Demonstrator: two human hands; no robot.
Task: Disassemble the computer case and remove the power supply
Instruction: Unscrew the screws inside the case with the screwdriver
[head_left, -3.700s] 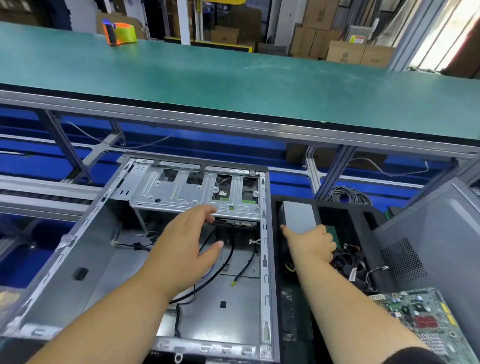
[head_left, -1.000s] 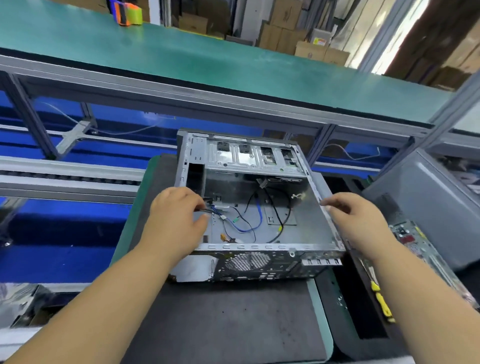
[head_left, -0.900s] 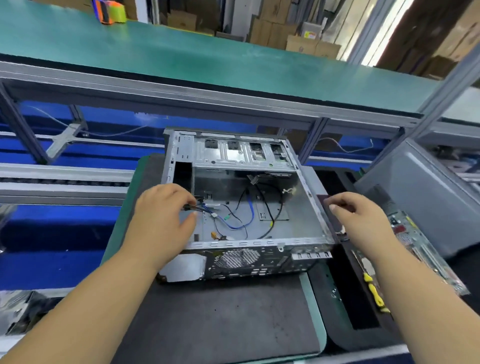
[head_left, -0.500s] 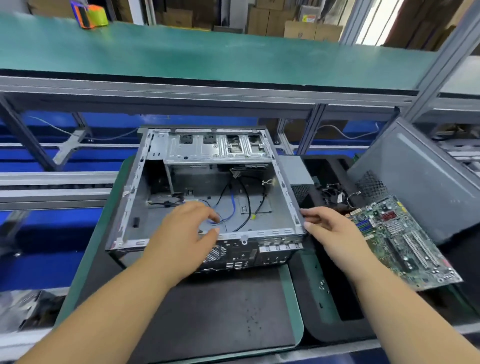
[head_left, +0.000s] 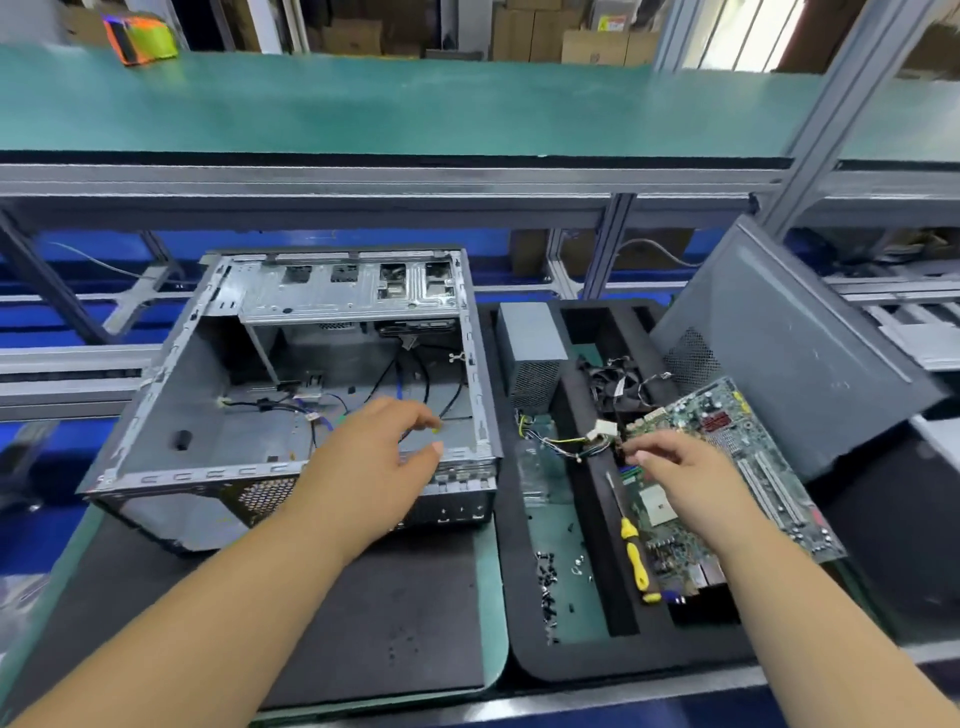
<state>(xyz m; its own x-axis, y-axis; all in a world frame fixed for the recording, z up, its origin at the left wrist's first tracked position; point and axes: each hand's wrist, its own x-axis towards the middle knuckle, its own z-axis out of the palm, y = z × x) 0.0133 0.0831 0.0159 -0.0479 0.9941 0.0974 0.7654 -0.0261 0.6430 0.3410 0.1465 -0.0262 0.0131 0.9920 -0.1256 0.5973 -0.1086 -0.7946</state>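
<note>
The open grey computer case (head_left: 171, 405) lies on a dark mat, with loose cables on its floor and a drive cage (head_left: 332, 293) at the far end. My left hand (head_left: 374, 462) hovers over the case's near right rim, fingers loosely spread, holding nothing. The grey power supply (head_left: 532, 343) stands outside the case in a black foam tray, its wire bundle (head_left: 566, 441) trailing toward me. My right hand (head_left: 675, 473) is over the green motherboard (head_left: 727, 431), fingertips bent down beside the white connector; whether they touch anything I cannot tell.
A yellow-handled screwdriver (head_left: 631, 540) and several loose screws (head_left: 548, 587) lie in the foam tray (head_left: 571, 660). A cooling fan (head_left: 613, 382) sits behind the motherboard. The grey side panel (head_left: 800, 353) leans at the right. A raised green shelf (head_left: 415, 104) carries a tape dispenser (head_left: 137, 36).
My right hand left the case's right rim and moved right over the motherboard. My left hand shifted right along the near rim. The view swung left to right, showing the tray.
</note>
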